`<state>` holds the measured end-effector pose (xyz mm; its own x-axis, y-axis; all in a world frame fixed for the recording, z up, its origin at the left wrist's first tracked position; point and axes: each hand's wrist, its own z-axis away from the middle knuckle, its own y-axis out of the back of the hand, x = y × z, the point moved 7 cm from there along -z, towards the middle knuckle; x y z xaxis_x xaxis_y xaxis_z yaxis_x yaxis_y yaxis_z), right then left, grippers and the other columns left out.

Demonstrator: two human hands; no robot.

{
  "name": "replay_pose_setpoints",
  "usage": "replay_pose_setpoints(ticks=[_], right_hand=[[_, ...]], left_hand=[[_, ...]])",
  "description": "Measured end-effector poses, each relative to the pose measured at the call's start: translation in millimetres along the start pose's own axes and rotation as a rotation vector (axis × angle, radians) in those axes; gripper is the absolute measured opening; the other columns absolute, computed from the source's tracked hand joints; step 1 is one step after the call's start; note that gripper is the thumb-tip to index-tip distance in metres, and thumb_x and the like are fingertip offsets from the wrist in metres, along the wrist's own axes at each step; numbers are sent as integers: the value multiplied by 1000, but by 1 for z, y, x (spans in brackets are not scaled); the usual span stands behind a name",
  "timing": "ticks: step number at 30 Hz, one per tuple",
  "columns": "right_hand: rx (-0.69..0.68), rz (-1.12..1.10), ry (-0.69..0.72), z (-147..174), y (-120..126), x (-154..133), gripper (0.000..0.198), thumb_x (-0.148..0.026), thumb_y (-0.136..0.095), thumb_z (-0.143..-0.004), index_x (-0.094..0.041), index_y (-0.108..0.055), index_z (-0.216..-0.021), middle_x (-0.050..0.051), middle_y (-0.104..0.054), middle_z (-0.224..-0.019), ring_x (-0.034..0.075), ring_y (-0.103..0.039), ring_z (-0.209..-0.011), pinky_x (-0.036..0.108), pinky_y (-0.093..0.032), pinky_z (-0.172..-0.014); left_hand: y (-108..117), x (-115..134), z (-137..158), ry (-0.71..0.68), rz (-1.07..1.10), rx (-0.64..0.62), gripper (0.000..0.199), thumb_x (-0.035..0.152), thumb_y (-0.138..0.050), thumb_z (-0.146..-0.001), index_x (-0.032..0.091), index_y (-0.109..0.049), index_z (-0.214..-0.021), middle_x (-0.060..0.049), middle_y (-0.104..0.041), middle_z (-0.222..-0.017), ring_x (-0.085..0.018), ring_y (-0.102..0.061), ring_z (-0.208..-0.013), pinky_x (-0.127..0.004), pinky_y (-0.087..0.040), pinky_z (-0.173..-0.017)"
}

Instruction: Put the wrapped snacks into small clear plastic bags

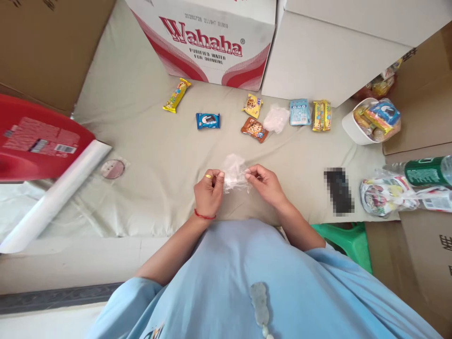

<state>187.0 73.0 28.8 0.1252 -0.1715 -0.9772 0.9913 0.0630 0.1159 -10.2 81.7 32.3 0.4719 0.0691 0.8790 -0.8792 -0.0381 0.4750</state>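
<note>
Your thin plastic (234, 175) whitish, see-through. Your shirt (243, 263) light blue, your bracelet (205, 215) red. Carton (212, 49) white with red curves.

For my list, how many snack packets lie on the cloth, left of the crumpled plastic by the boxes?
4: a yellow bar, farthest left; next, a blue packet; then a yellow packet beyond a brown packet. The red container may hide more.

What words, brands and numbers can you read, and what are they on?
"Wahaha®": large white-and-red cardboard box
"PURIFIED WATER FOR DRINKING": same box
Too small or blurred to read surely: its stamped code, the pale label on the red plastic container, small shiny colourful packets, the green-labelled clear plastic bottle, and dark signs on the brown cardboard box at right.
</note>
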Motion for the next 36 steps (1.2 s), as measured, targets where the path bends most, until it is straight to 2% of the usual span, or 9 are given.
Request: replay_pose_setpoints(ticks=[7,17,21,23,27,29,30,33,36], right_hand=[[74,-135,-90,6,32,19,32,-53,-76,-83,-23,-67,-90,-3,-61,-74,13,-54,-67,25,-46,-61],[219,-104,-98,7,81,17,30,-50,-79,-80,-23,-68,-88,-4,-59,-69,12,-50,-60,25,-44,-56],[197,50,-109,6,86,23,29,-50,-73,-83,-22,-69,-87,-3,-60,-70,13,-51,-62,26,-43,-57],[229,181,-87,7,90,25,27,-48,-69,-86,-21,-70,-90,-2,-63,-73,14,-53,-65,28,-46,-62],[463,500,98,17,100,3,24,-43,-66,-91,-21,-70,-101,4,-65,-90,17,-59,-76,34,-52,-72],[533,617,260,27,89,-17,22,-41,-64,-95,-22,-69,-106,5,-63,-94,19,-59,-79,36,-53,-75],[511,660,343,31,76,-26,21,-41,-63,-98,-23,-68,-107,6,-62,-95,21,-59,-82,38,-53,-77],[268,779,560,37,16,-38,24,-44,-66,-99,-26,-69,-115,9,-64,-103,25,-60,-96,43,-53,-88],[88,888,676,33,-37,-32,29,-43,-68,-99,-26,-71,-121,12,-66,-115,26,-57,-106,44,-49,-97]], left_hand=[[14,-38,-10,173,205,131,27,47,-62,-94,21,-64,-87,5,-51,-66,-11,-43,-59,-25,-37,-60],[47,-61,-24,248,348,273,26,46,-67,-90,21,-59,-86,9,-45,-58,-8,-37,-49,-22,-30,-48],[47,-71,-24,289,349,282,26,46,-66,-91,21,-58,-88,10,-43,-58,-8,-35,-48,-21,-29,-48],[45,-74,-23,294,348,276,26,47,-66,-91,22,-58,-88,10,-43,-58,-8,-36,-48,-21,-29,-48],[44,-72,-22,331,428,292,27,46,-69,-88,22,-56,-86,11,-41,-54,-7,-33,-44,-21,-26,-44],[41,-68,-23,370,515,297,26,44,-71,-85,23,-55,-84,12,-39,-51,-7,-30,-41,-21,-23,-41],[39,-65,-24,386,554,295,26,42,-72,-84,23,-54,-83,12,-39,-50,-7,-30,-40,-21,-22,-40],[30,-53,-26,404,632,271,28,41,-75,-82,23,-54,-81,12,-41,-50,-7,-31,-40,-21,-21,-39],[23,-42,-25,379,686,237,32,44,-78,-82,23,-53,-82,12,-41,-51,-7,-33,-41,-20,-22,-39]])
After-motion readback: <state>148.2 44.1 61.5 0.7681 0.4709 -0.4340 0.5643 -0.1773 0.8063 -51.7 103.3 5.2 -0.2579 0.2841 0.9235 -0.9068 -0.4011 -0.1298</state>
